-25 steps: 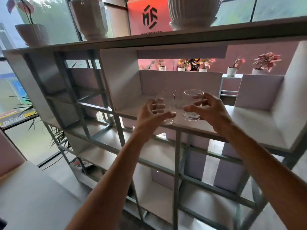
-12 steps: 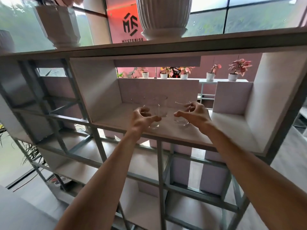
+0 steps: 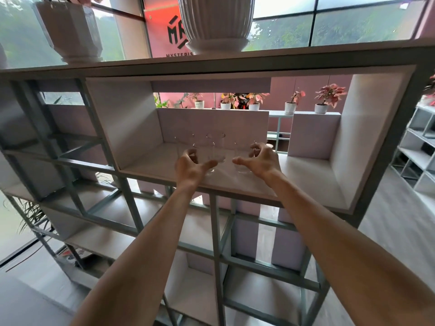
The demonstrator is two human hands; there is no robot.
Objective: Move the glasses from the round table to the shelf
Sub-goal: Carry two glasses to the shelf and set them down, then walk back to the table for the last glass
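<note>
Since half a second ago both glasses have come down onto the shelf board (image 3: 306,184) and the fingers have loosened around them. The left hand (image 3: 191,167) curls loosely, thumb and fingers spread about its glass tumbler (image 3: 207,158), seemingly letting go rather than gripping; the right hand (image 3: 259,160) is likewise spread around the right tumbler (image 3: 243,161), though whether skin is touching glass I cannot tell for either. Two more tumblers (image 3: 216,143) stand just behind, close to the left one. The risk lies there: the clear, thin-walled cylinders nearly vanish against the pale matte board, so a finger withdrawing carelessly, or a knuckle swung back, could clip a rim and knock one into its neighbours, or drag the near glasses toward the front edge. The glass looks smooth, hard and likely slick, with heavier bases; the board is flat and laminate-like, framed by square grey metal bars (image 3: 215,231). A ribbed white ceramic planter (image 3: 216,22) sits on the top board above.
</note>
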